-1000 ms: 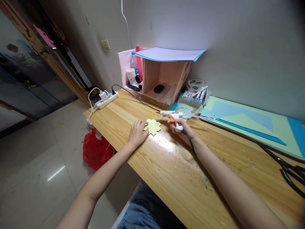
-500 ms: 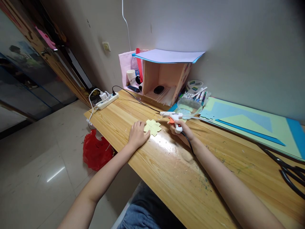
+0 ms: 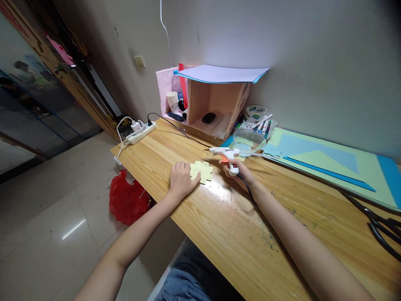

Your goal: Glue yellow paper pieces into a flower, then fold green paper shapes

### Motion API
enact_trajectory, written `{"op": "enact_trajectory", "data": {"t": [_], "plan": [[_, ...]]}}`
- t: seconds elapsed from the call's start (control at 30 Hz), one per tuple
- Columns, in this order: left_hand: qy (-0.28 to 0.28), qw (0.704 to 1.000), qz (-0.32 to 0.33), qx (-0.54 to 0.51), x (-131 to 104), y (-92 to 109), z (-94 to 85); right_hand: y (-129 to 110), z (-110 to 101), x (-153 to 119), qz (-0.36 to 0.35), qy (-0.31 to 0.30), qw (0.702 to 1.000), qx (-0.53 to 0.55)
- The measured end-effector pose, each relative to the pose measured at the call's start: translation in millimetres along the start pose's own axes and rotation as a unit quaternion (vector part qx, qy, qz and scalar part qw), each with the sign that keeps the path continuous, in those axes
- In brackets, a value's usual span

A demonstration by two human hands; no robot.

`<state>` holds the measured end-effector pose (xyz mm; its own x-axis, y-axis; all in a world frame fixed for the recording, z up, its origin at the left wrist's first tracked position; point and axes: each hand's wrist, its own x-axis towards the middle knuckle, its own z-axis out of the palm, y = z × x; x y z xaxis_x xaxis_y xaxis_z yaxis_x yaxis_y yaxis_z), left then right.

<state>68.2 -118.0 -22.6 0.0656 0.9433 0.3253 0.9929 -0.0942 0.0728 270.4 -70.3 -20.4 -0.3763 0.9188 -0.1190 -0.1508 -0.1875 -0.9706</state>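
Note:
A pale yellow paper cut-out with notched edges and crease lines (image 3: 203, 170) lies on the wooden table (image 3: 219, 225). My left hand (image 3: 182, 179) rests at its left side, thumb apart and touching the paper, the other fingers stretched on the table. To the right of the paper, my right hand (image 3: 235, 169) is wrapped round the handle of a white glue gun with an orange trigger (image 3: 228, 154). The gun's nozzle points left, above and just beyond the paper. A clear glue stick (image 3: 255, 154) sticks out of its back.
A power strip (image 3: 142, 133) sits at the far left table edge. Behind stand a cardboard box (image 3: 200, 100), a clear round tub (image 3: 249, 140) and markers (image 3: 265, 125). Coloured sheets (image 3: 328, 163) and black scissors (image 3: 376, 219) lie right. A red bag (image 3: 128, 200) is below the left edge.
The yellow paper has turned and shifted slightly toward me. My left hand has moved a little to the right with it. The glue gun has barely moved.

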Motion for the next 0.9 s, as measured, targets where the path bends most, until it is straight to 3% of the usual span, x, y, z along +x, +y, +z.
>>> {"op": "enact_trajectory", "data": {"t": [0.13, 0.27, 0.47, 0.67, 0.9], "plan": [[-0.006, 1.000, -0.001, 0.002, 0.5, -0.6, 1.2, -0.6, 0.6, -0.2, 0.009, 0.002, 1.000, 0.000], [-0.003, 0.997, 0.014, -0.077, 8.1, -10.4, -0.7, 0.8, -0.7, 0.9, 0.012, -0.002, 1.000, 0.004], [-0.072, 0.961, 0.157, -0.215, 20.7, -27.0, 0.2, 2.3, -1.8, 1.1, 0.002, -0.014, 0.999, 0.047], [-0.067, 0.970, 0.188, -0.140, 19.9, -26.5, 3.4, 1.4, -1.6, 0.6, 0.010, -0.013, 0.998, 0.064], [-0.023, 0.988, 0.133, -0.075, 18.5, -12.8, 1.8, 1.1, -4.6, 2.4, 0.014, 0.006, 0.999, -0.031]]}}
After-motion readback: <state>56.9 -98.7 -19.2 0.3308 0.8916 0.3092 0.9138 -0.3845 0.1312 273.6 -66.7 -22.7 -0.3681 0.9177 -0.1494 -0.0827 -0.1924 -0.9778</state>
